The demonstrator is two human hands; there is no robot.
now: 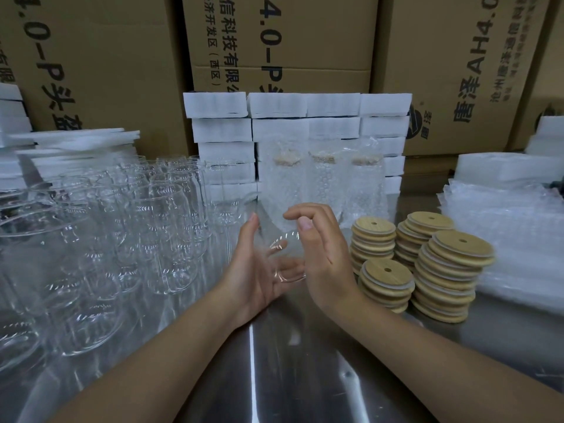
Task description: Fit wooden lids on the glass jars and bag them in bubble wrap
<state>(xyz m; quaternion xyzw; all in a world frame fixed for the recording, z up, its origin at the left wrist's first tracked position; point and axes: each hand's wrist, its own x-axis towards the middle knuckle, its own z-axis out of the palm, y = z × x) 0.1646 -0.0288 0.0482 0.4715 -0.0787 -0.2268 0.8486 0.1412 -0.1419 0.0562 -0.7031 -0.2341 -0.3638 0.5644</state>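
Steel worktop (274,377) nearest the lens, streaked with glare.

Hands: left hand (259,264) spread, palm turned right, fingers straight. Right hand (323,248) just opposite, fingers curled, thumb up. Hands apart, with one glass jar (287,254) between them. The jar is blurred and see-through, with only rim and base arcs legible; the left fingers show through it. Left hand touches the jar. Cannot tell whether the right hand grips it or merely hovers against it.

Left of the hands: bare jars (152,224), outlines overlapping and cut by the frame edge; count not possible.

Right of the hands: wooden lids (460,247) in 4 stacks, each top lid with a small hole.

Behind the hands: 3 bagged jars (325,181) upright, with lids dimly visible through the bubble wrap, against white foam blocks (225,129).

Far right: pile of bubble-wrap bags (503,224), cut off by the frame edge.

Rear: cartons (305,41), print partly cropped.
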